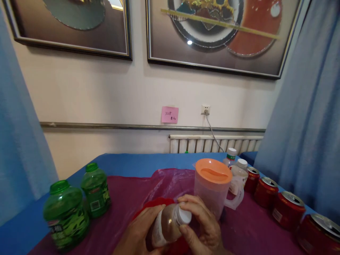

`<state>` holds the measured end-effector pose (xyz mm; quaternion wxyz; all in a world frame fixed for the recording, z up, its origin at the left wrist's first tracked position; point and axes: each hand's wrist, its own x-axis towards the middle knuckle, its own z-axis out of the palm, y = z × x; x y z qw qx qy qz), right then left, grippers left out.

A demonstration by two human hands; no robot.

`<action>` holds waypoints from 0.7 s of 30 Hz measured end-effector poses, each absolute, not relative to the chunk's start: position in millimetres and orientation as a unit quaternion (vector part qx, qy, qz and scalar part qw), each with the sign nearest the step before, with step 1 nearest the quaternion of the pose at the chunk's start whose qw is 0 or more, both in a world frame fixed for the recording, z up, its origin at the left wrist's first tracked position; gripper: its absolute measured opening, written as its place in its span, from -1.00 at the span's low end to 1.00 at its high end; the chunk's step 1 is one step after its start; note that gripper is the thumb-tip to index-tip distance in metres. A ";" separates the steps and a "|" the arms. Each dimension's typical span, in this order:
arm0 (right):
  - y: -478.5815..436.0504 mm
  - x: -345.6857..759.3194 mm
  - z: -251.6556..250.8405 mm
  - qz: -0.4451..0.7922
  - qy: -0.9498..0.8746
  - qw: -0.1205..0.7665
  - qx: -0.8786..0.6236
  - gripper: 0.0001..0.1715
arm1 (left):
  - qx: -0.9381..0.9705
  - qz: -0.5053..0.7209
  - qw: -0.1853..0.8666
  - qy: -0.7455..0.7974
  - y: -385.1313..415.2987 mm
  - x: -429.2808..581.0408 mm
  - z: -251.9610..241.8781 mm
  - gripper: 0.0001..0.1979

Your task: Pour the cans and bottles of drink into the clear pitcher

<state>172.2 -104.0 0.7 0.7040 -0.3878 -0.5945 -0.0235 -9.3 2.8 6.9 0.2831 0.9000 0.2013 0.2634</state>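
A clear plastic bottle with brownish contents and a pale label lies tilted to the right between my hands. My left hand is wrapped round its body. The fingers and thumb of my right hand close on its white cap, which sits on the neck. Beneath the bottle, partly hidden by my hands, is something red, perhaps a basin. Just behind my right hand stands a translucent pitcher with an orange lid.
Two uncapped green bottles stand at the left. On the right are several red cans in a row and two white-capped bottles. Purple plastic sheeting covers part of the blue tabletop. A wall is behind.
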 end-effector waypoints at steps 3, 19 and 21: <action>-104.0 172.4 -1.9 -0.027 -0.587 0.708 -0.393 -0.63 | 0.900 0.261 0.282 0.204 5.0 -9.2 3.2 -0.36; -98.5 178.9 -14.1 -0.018 -0.566 0.690 -0.451 -0.42 | 0.900 0.243 0.285 0.220 -12.2 -5.8 25.7 -0.47; -100.4 180.8 -17.4 -0.009 -0.584 0.684 -0.437 -0.30 | 0.902 0.240 0.286 0.218 -12.3 -5.9 26.1 -0.47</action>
